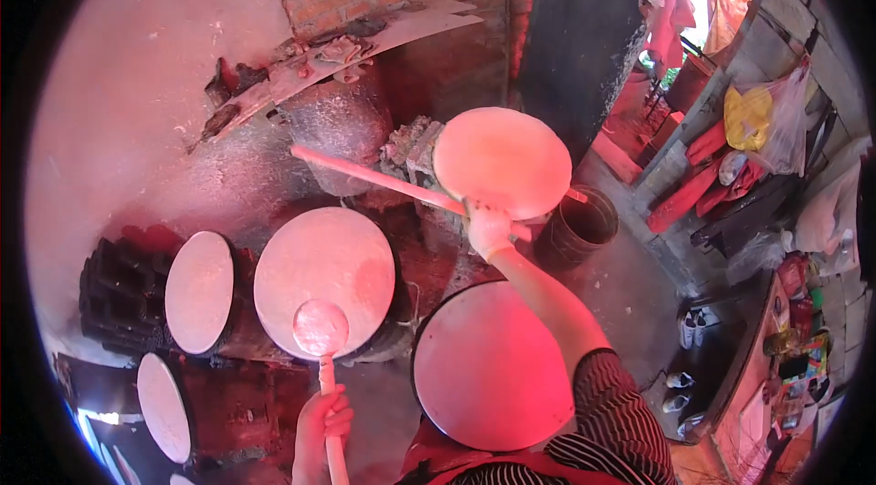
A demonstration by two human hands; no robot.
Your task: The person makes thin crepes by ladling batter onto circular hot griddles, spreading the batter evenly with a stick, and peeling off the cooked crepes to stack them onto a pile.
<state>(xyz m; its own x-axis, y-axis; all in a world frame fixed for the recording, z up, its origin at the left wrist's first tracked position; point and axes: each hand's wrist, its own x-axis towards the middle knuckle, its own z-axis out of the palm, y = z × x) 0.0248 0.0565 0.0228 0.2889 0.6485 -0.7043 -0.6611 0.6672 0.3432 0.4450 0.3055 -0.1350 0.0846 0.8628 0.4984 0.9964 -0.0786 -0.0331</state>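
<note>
My left hand [325,421] is closed round the handle of a ladle [320,328]. The ladle's round head is over the near edge of a large round plate [319,257], coated pale, with a darker round patch to its right. My right hand [490,229] is at the near rim of a raised, pale round disc [502,161], its fingers closed on the edge. A long pale stick [379,180] passes behind that hand; whether the hand grips it too, I cannot tell. Close to my body lies a wide round surface [493,366] with a dark rim.
Two more pale round plates, one [199,292] farther and one [164,407] nearer, stand at left beside stacked black blocks [119,289]. A dark bucket [584,225] stands beyond my right arm. A drum [338,125] stands by the wall. Shoes [691,328] and hanging bags [748,120] are at right.
</note>
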